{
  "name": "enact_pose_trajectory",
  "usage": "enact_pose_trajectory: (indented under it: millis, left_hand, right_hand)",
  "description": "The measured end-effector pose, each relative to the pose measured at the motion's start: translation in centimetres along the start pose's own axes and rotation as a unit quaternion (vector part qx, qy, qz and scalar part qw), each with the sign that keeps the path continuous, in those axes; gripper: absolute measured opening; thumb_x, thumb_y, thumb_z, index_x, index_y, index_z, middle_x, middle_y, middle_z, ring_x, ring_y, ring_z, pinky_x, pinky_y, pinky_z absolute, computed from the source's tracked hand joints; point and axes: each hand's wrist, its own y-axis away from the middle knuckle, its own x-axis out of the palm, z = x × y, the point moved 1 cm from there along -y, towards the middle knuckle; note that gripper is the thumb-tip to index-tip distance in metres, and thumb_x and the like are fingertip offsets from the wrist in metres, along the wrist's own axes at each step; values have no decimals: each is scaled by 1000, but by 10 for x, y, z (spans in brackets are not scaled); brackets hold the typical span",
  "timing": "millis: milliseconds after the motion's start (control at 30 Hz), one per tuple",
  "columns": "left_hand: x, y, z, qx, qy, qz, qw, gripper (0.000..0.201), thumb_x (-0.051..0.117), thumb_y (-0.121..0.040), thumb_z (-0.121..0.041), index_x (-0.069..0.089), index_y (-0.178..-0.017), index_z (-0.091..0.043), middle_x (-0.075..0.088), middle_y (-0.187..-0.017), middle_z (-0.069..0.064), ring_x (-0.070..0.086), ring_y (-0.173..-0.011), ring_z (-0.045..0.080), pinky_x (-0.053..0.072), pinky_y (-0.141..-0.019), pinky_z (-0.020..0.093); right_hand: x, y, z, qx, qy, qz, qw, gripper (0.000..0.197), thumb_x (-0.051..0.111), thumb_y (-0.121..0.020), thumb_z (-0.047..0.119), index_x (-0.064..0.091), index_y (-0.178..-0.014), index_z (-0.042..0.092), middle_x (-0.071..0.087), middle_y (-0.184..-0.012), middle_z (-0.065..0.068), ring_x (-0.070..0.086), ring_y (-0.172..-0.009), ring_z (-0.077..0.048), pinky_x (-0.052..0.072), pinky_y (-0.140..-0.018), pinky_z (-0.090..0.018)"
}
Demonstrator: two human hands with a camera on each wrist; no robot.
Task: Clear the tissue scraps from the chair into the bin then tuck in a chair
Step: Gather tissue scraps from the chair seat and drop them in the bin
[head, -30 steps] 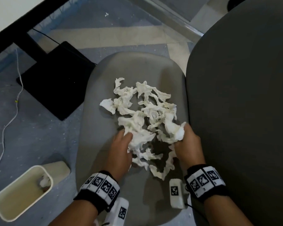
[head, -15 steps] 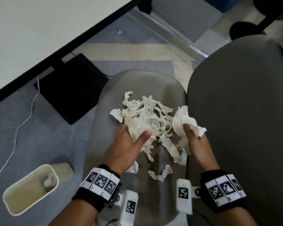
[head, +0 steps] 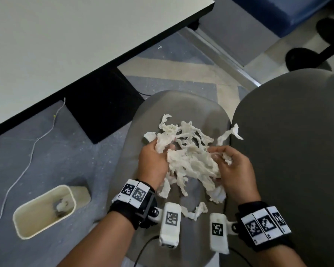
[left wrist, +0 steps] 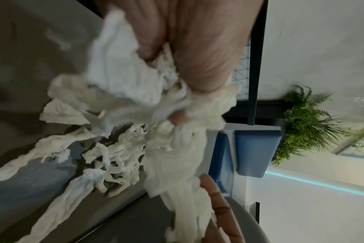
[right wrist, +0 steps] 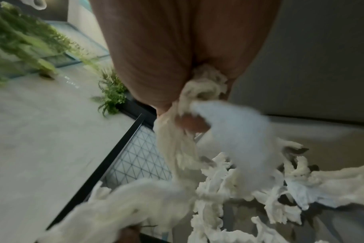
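Note:
A bundle of white tissue scraps (head: 189,160) is gathered between both hands above the grey chair seat (head: 179,106). My left hand (head: 156,160) grips the bundle's left side, fingers curled into it (left wrist: 135,92). My right hand (head: 229,164) grips the right side, with tissue pinched in its fingers (right wrist: 199,92). Strands hang down from the bundle. One loose scrap (head: 196,210) lies on the seat near my wrists. The cream bin (head: 27,226) stands on the floor at lower left with a scrap inside.
The grey chair backrest (head: 289,151) fills the right side. A white desk (head: 66,39) runs along the upper left, with a black box (head: 102,105) beneath it. A thin white cable (head: 30,151) trails over the grey floor.
Both hands have closed in and scooped the spread scraps into one bundle, lifting it off the seat. The view has tilted up, showing more of the desk.

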Motion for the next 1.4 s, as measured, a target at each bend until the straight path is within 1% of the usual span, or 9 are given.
enact_pose_trajectory:
  millis: [67,200,300,433,600,767,933,1067,1400]
  left_hand:
    - [-2,4,-4,0,33,3,999,16,75,-89,-29,79,-99,-18,81,-96,-5,75,-92,11,61,-88,34]
    - [-12,14,-14,-35,54,3,998,70,62,-74,-77,68,-67,-8,73,-65,9,67,-61,18,58,-70,44]
    - [-22,19,-7,-102,145,43,983,85,30,-64,-99,72,-81,-27,74,-75,-6,67,-70,10,54,-75,38]
    - [-39,22,-7,-122,190,44,973,64,47,-86,-76,76,-109,-24,77,-112,5,69,-104,21,52,-103,57]
    - [-68,30,-7,-63,233,34,970,13,69,-88,-29,77,-96,-22,79,-110,6,71,-110,30,52,-101,61]
    - [-94,44,-11,-62,298,28,952,30,74,-89,-34,78,-93,-4,78,-99,23,74,-87,29,59,-90,52]
    - [-133,55,-7,-86,308,-1,948,77,61,-76,-79,55,-65,-3,55,-61,25,52,-60,28,51,-63,44]
    - [-209,64,12,-86,368,-84,922,61,56,-97,-52,42,-46,-22,41,-46,-1,38,-44,16,35,-51,29]
    - [-416,56,128,-95,362,-285,883,56,59,-99,-29,44,-45,-21,43,-40,-3,40,-39,16,36,-49,26]
  right_hand:
    - [1,1,5,6,48,34,998,2,70,-95,32,69,-95,31,75,-100,15,70,-88,-10,55,-72,-32]
    - [4,10,13,62,87,73,992,61,42,-88,80,64,-83,24,72,-89,7,65,-84,-7,44,-68,-28]
    - [7,12,21,86,90,32,992,69,38,-98,69,60,-61,14,64,-63,1,58,-63,-17,40,-59,-30]
    - [18,11,30,16,127,41,991,15,62,-99,31,76,-95,28,76,-85,5,65,-71,-11,47,-64,-26]
    - [42,22,69,-12,91,76,993,46,57,-93,-5,78,-106,34,79,-81,6,70,-64,-26,63,-60,-52]
    - [60,31,105,-113,102,51,987,13,69,-96,27,82,-96,23,76,-86,14,68,-83,12,56,-79,-24]
    - [86,55,139,-118,103,58,986,69,58,-95,54,37,-49,7,32,-46,-16,30,-46,-13,28,-49,-30]
    - [142,84,163,-108,66,127,984,62,62,-97,45,26,-52,20,21,-50,2,22,-48,-14,23,-49,-32]
    - [385,156,187,-112,18,309,944,62,63,-99,32,37,-44,22,29,-40,10,27,-43,-7,30,-49,-28]
